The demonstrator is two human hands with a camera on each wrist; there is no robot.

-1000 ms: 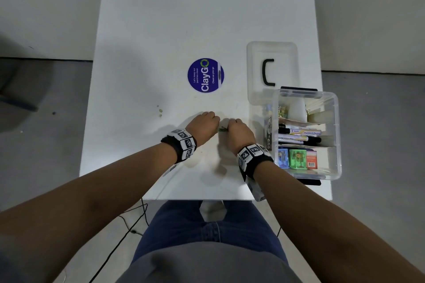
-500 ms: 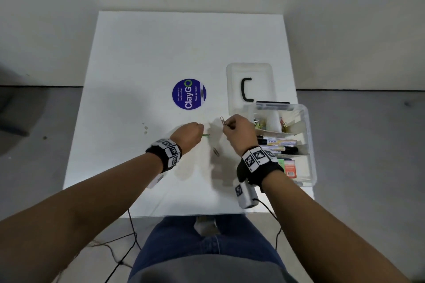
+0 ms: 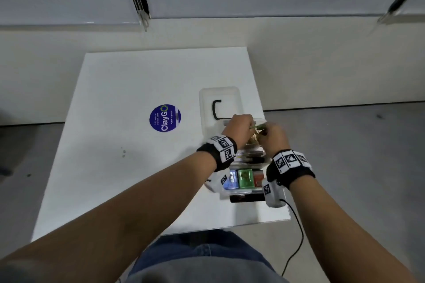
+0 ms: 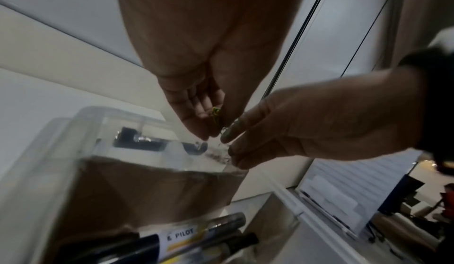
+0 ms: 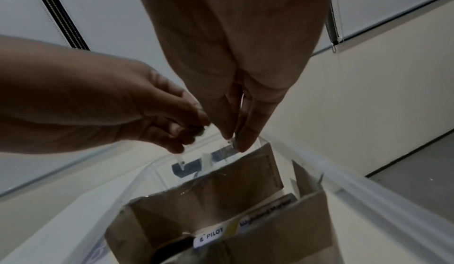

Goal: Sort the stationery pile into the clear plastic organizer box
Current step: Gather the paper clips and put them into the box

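Note:
The clear organizer box (image 3: 241, 192) stands at the table's right edge, split by brown cardboard dividers (image 5: 221, 186). Both hands hover over its far compartment. My left hand (image 3: 251, 125) pinches a green paper clip (image 4: 216, 112) between thumb and fingers. Close beside it, my right hand (image 3: 262, 131) pinches a small silver paper clip (image 5: 232, 143) at its fingertips. Another clip (image 5: 180, 161) shows just under the left hand, above the compartment. Black Pilot markers (image 3: 249, 158) fill the middle section. Small blue, green and red boxes (image 3: 245, 178) sit in the near section.
The box's clear lid (image 3: 219, 99) with a black handle lies flat just beyond the box. A round blue ClayGo sticker (image 3: 165, 118) marks the middle of the white table (image 3: 115, 122). A few tiny specks (image 3: 124, 153) lie to the left. A cable hangs from my right wrist.
Both hands rose off the table with paper clips and moved right and away, over the box's far compartment. The head view tilted up.

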